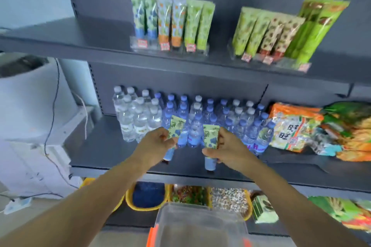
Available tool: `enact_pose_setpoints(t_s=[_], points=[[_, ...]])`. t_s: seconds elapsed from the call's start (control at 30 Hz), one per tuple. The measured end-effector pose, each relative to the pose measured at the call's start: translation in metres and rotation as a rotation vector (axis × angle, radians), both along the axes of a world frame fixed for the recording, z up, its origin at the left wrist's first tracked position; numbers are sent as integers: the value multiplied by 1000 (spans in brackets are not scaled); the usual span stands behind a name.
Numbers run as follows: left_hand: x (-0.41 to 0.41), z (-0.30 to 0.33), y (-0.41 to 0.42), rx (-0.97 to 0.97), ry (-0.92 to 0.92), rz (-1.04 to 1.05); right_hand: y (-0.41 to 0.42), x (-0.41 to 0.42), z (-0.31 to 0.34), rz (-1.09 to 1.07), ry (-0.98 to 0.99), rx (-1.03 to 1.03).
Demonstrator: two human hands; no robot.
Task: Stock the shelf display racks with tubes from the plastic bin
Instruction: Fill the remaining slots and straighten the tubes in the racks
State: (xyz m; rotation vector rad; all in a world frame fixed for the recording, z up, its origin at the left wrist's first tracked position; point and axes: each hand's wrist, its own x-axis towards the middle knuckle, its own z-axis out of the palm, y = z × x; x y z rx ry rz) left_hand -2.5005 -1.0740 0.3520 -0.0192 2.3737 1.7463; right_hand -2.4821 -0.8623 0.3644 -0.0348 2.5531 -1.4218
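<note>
Both arms reach fwd at mid-shelf height. Left hand (155, 142) has fingers curled, pinching a green/blue tube (175, 130) w/ crimped end up and blue cap end down below the fist. Right hand (226, 149) likewise grips a second tube (209, 136), fingers wrapped round its middle, blue cap (210, 163) poking out underneath. The 2 tubes are upright, near each other but apart, held in front of the water bottles (192, 118) on the middle shelf (96, 146).

Top shelf (80, 36): left clear rack (169, 46) holds 6 tubes standing cap-down; right clear rack (267, 58) holds more green and brown-patterned tubes, tilted.

Plastic bin (200, 224), translucent w/ orange latches, sits low centre btwn the forearms; contents blurred, can't tell. Snack bags (295, 126) right of the bottles.
</note>
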Motion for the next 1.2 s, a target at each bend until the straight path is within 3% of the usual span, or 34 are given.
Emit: enact_pose_setpoints(t_s=[0.13,0.43,0.7,0.93,1.2], points=[[-4,60,-17,67,100,-80,-15,1,69,-18,157,84],[-20,155,-32,24,280,-123,-32,-9,181,77,423,154],[-33,199,-52,19,384,-9,-52,-53,229,135,599,227],[-78,239,-90,-25,473,-5,-85,-98,260,170,764,409],[-146,260,-118,-52,515,-88,-132,-150,277,130,821,621]])
